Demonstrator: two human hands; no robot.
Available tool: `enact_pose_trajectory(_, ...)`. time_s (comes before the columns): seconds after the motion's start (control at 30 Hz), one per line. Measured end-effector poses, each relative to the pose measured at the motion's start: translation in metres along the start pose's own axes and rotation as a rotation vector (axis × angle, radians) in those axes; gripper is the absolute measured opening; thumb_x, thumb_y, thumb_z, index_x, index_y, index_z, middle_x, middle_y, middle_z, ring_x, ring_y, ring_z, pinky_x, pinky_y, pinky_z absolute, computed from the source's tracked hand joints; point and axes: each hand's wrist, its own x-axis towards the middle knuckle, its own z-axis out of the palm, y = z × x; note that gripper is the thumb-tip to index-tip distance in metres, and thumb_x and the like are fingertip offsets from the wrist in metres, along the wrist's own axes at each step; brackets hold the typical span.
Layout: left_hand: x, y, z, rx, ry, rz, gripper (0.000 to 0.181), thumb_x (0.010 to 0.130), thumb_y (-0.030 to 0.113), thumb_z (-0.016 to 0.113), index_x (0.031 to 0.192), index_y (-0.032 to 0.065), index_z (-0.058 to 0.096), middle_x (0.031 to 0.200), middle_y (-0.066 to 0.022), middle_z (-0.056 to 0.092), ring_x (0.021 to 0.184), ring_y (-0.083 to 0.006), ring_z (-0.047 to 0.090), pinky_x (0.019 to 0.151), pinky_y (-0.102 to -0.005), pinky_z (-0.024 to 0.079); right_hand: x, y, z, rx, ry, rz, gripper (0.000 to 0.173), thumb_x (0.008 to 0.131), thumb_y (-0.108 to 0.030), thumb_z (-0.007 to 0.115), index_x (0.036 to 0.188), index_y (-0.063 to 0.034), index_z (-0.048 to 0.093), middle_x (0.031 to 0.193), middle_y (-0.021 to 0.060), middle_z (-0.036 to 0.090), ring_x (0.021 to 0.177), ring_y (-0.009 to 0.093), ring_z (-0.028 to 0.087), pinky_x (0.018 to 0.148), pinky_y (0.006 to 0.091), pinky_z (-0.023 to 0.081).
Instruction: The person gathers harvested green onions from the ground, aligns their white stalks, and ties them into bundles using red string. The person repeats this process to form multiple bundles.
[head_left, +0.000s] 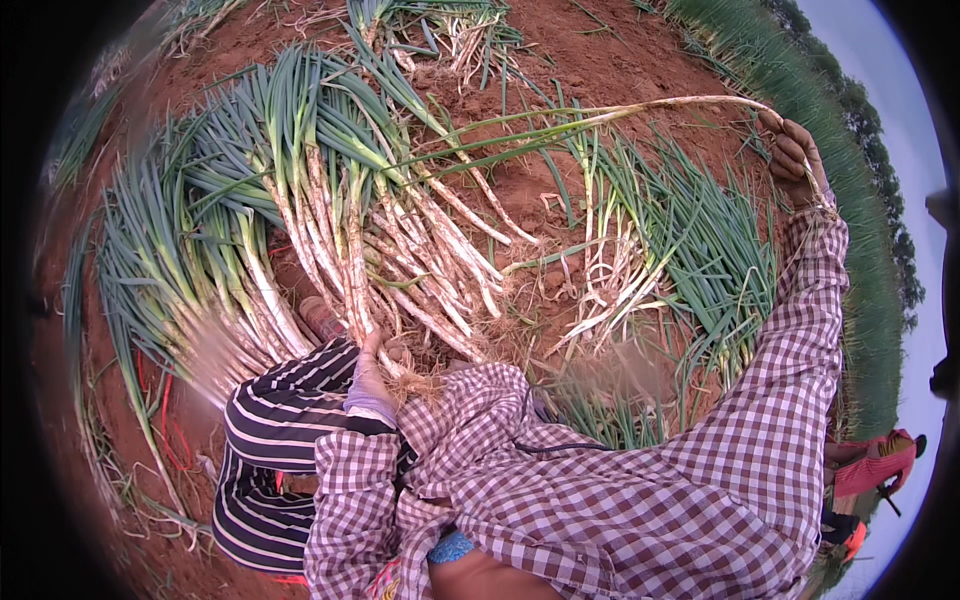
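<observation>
My right hand (793, 156) is raised at the far right with its fingers closed on one long green onion stalk (697, 100). The root end hangs past the wrist, and the pale stem arches left into green leaves. Low by the striped trouser leg, my left hand (370, 365) grips the white lower stems of a few green onions (355, 289), just above their roots (414, 384). Their leafy tops lean away over a spread pile of green onions (435, 232); the bent knee and sleeve partly hide the hand.
Another bundle of green onions (169, 289) lies at left, beside red string (169, 427). Loose thin stalks (611, 262) and cut leaves (712, 247) cover the red soil (577, 45) at right. Standing crop (780, 82) borders the field; a person in red (870, 466) is beyond.
</observation>
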Motion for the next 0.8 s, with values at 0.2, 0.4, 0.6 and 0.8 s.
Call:
enact_pose_trajectory(0.2, 0.01, -0.007, -0.01, -0.036, -0.042, 0.019, 0.03, 0.087, 0.037, 0.056, 0.092, 0.0081, 0.054, 0.065, 0.0008, 0.05, 0.054, -0.0109, 0.048, 0.047, -0.0235, 0.044, -0.102, -0.074, -0.092, -0.123, 0.357, -0.377, 0.044, 0.097, -0.015, 0.037, 0.135, 0.0049, 0.027, 0.053, -0.0019, 0.028, 0.043, 0.007, 0.026, 0.037, 0.0237, 0.024)
enact_pose_trajectory(0.4, 0.012, -0.005, -0.011, -0.091, -0.122, 0.057, 0.035, 0.088, 0.043, 0.053, 0.092, 0.0088, 0.055, 0.072, -0.0014, 0.052, 0.059, -0.0134, 0.051, 0.056, -0.028, 0.048, -0.056, 0.134, -0.081, -1.216, 0.97, 1.218, 0.047, 0.078, -0.027, 0.065, 0.117, -0.0017, 0.055, 0.096, 0.0154, 0.064, 0.078, 0.026, 0.062, 0.069, 0.0368, 0.051)
enact_pose_trajectory(0.6, 0.032, -0.012, -0.059, 0.218, -0.205, 0.008, 0.055, 0.085, 0.03, 0.06, 0.13, 0.0053, 0.039, 0.123, -0.0117, 0.048, 0.113, -0.0216, 0.047, 0.092, -0.0359, 0.044, 0.07, 0.423, 0.134, -0.14, 0.166, 0.952, 0.086, 0.077, -0.053, 0.061, 0.138, -0.0025, 0.025, 0.131, 0.0199, 0.042, 0.117, 0.033, 0.044, 0.1, 0.0441, 0.037)
enact_pose_trajectory(0.8, -0.004, -0.014, -0.014, 0.562, -0.231, 0.508, 0.058, 0.078, 0.02, 0.067, 0.127, 0.0028, 0.04, 0.102, -0.0133, 0.057, 0.092, -0.0267, 0.056, 0.081, -0.0342, 0.047, 0.144, 0.519, 0.25, 0.194, -0.07, 1.002, 0.04, 0.083, -0.035, 0.059, 0.107, -0.0035, 0.061, 0.1, 0.0127, 0.063, 0.089, 0.021, 0.061, 0.082, 0.0335, 0.048)
